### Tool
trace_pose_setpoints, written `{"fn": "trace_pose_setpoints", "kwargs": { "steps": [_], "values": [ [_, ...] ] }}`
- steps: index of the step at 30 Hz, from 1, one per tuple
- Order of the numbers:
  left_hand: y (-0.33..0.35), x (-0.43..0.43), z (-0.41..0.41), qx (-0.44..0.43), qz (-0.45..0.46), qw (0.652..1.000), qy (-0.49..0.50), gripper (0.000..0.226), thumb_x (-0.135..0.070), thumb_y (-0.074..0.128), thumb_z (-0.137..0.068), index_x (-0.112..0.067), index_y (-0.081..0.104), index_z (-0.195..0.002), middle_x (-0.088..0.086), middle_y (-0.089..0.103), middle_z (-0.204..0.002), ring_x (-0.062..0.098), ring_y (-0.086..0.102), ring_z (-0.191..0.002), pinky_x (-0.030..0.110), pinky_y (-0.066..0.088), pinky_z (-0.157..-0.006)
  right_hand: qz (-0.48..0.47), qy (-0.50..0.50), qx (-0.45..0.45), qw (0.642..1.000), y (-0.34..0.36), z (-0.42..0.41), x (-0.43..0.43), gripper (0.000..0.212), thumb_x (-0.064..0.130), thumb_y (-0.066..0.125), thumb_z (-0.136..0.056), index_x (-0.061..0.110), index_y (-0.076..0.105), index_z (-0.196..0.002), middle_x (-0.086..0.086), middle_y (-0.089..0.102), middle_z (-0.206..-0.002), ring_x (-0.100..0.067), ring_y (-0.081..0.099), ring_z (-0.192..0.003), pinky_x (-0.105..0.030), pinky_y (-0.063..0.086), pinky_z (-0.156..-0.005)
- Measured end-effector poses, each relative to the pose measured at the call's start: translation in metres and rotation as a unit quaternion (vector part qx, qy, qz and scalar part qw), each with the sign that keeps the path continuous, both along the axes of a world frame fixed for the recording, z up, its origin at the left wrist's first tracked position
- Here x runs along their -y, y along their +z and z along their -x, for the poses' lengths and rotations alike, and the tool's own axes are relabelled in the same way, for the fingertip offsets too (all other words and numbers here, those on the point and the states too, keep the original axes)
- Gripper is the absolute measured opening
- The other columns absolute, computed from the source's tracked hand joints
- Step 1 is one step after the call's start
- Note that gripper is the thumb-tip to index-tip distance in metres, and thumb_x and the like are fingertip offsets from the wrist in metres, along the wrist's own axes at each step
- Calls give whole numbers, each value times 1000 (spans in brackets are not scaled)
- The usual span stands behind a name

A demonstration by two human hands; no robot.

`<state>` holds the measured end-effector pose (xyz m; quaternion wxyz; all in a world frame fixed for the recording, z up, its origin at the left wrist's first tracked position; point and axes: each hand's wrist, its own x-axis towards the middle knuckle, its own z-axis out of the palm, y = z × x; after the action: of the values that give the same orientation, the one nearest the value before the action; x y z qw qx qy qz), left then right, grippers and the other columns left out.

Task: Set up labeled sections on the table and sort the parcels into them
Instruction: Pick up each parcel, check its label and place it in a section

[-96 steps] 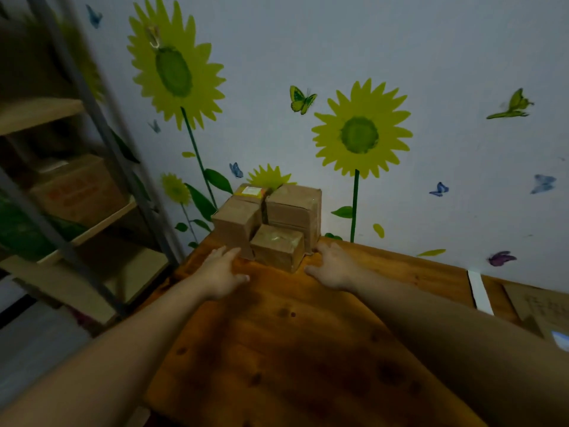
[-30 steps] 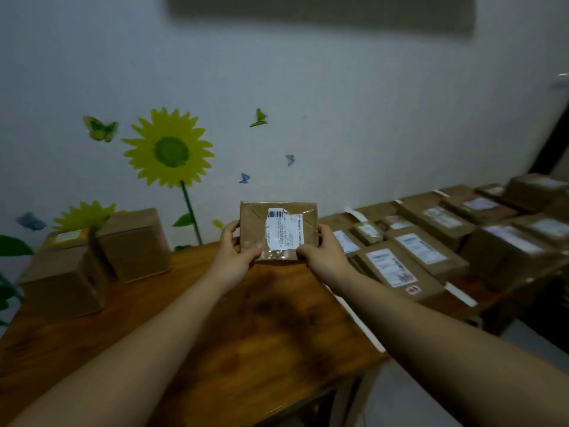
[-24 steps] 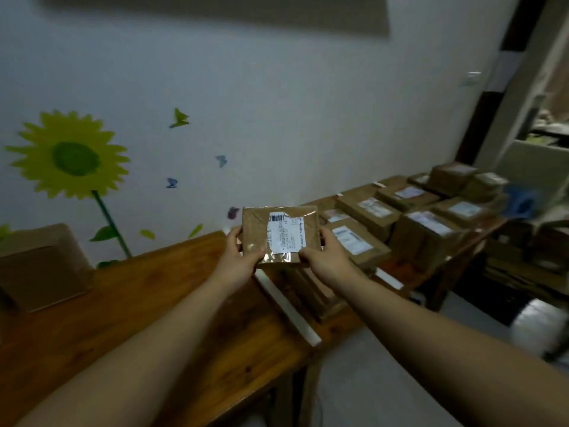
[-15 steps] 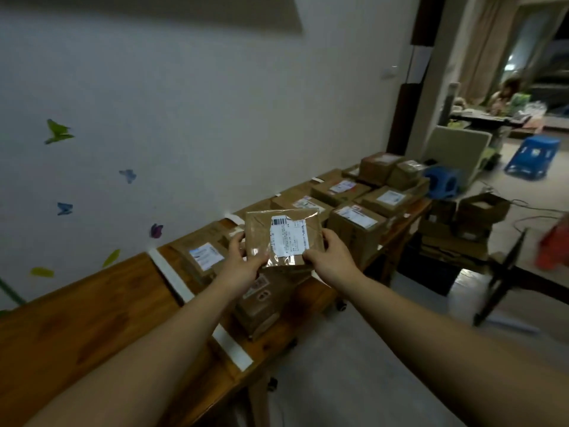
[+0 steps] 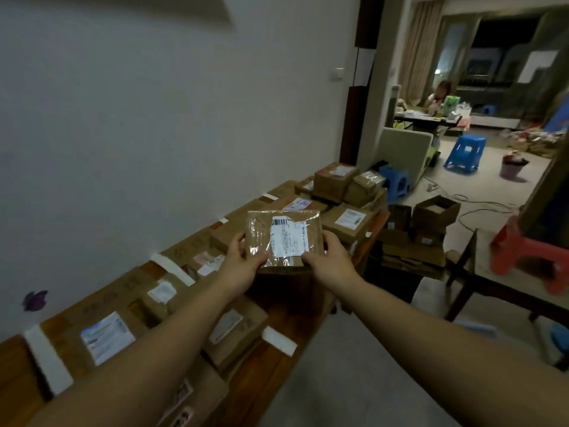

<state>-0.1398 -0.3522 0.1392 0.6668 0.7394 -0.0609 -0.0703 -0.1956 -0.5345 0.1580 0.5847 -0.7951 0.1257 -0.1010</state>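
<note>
Two hands share one flat brown parcel [image 5: 286,241], held up in the air above the wooden table [image 5: 12,374] with its label facing the camera. The left hand [image 5: 243,265] pinches the left edge, thumb on the front and fingers out of sight behind. The right hand [image 5: 328,257] grips the lower right corner the same way. The parcel looks thin and light, its card stiff enough not to sag. The glossy tape across its face (it catches the light) may be slick, so the bare card edges seem the safer hold. Below it, other parcels [image 5: 337,178] lie in rows between white tape strips [image 5: 46,359] dividing the tabletop. The label is too small to tell which section it belongs to.
</note>
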Motion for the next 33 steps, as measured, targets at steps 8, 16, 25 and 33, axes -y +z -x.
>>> {"fn": "trace_pose_setpoints", "kwargs": {
  "steps": [8, 16, 25, 33],
  "values": [
    [17, 105, -93, -19, 3, 998, -56, 71, -27, 65, -85, -40, 23, -140, -7, 54, -113, 4, 67, -73, 16, 50, -51, 5, -32, 28, 999, 19, -82, 101, 61, 14, 65, -89, 29, 37, -140, -1, 55, -133, -16, 57, -112, -35, 54, -89],
    [12, 218, -164, -29, -15, 999, -3, 69, -27, 61, -87, -36, 20, -143, -8, 54, -114, 11, 60, -91, 31, 51, -75, 57, 26, 41, 997, 21, -169, 218, 53, 14, 64, -89, 28, 44, -136, 2, 53, -134, -17, 52, -123, -36, 49, -97],
    [3, 264, -226, -82, -59, 989, 109, 58, -23, 60, -88, -22, 33, -140, 5, 51, -131, 24, 53, -113, 45, 47, -96, 110, 146, 36, 982, 5, -279, 264, 51, 30, 60, -93, 37, 38, -138, 21, 48, -119, 2, 43, -106, -19, 38, -86],
    [-14, 258, -296, -113, -86, 982, 127, 40, -18, 58, -90, -22, 44, -127, 3, 55, -127, 22, 54, -113, 38, 49, -91, 179, 200, -8, 963, -29, -380, 253, 50, 26, 57, -95, 27, 41, -143, 2, 50, -140, 0, 42, -106, -2, 33, -66]
  ]
}}
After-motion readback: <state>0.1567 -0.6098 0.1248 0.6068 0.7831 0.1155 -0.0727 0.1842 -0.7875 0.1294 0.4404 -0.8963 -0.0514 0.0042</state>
